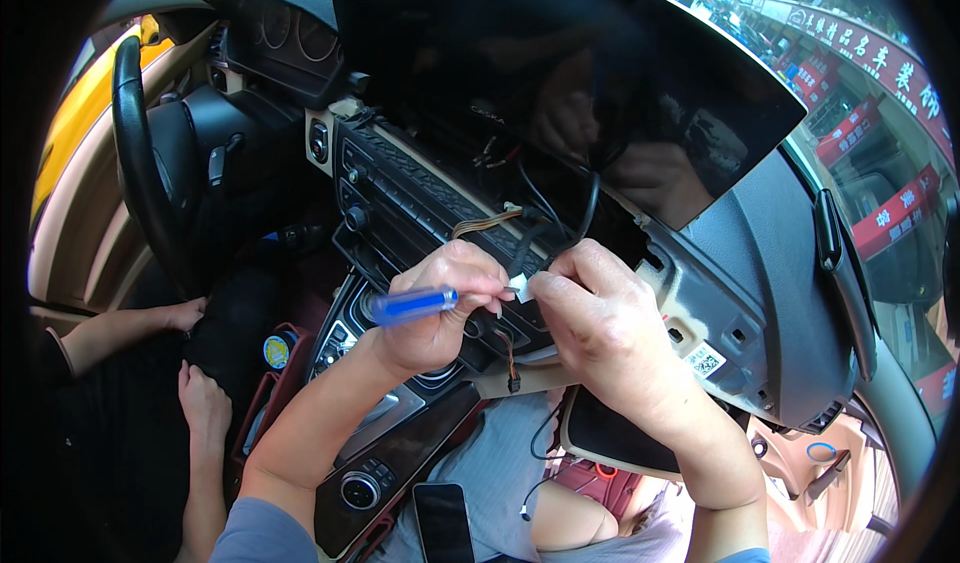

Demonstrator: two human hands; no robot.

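Note:
In my left hand is a blue, translucent-handled screwdriver, its short metal tip at a small white piece, apparently a connector. My right hand pinches that white piece at its right side, just above the dashboard's control panel. Black cables hang behind my hands from the opening under a large dark screen. A ribbon of thin tan wires lies above my left hand. A small dark plug dangles on coloured wires below and between my hands.
A steering wheel and instrument cluster are at left, near another person's arms. Below are the centre console with a rotary knob and a phone on my lap. The bare dashboard is at right.

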